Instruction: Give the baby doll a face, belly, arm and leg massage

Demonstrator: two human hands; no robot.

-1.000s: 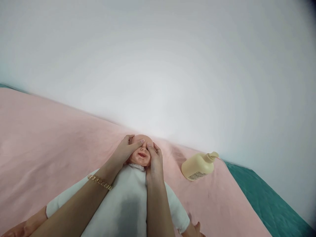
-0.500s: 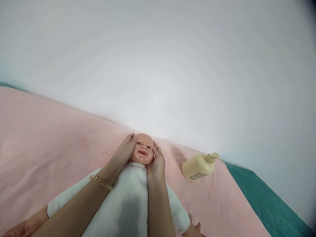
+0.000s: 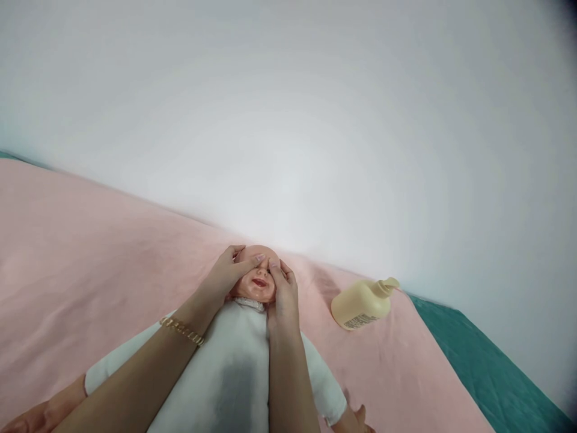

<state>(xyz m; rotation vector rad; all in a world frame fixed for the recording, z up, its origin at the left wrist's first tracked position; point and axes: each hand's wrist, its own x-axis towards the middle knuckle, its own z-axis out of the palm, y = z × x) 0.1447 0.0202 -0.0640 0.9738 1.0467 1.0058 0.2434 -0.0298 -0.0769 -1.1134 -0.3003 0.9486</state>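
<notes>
Indoor setting, whether a home bedroom or a training room cannot be told. A plain pale wall (image 3: 288, 120) rises behind a broad surface, where a pink cloth (image 3: 112, 240) overlies a green covering (image 3: 491, 367). A clothed baby doll (image 3: 234, 343) and a yellow pump bottle (image 3: 360, 305) give the place a nursery character.

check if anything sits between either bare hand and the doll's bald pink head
Nothing visible does: the left hand and right hand touch the doll's head directly, one at each side, thumbs on its face. The pale yellow pump bottle is off to the right.
</notes>
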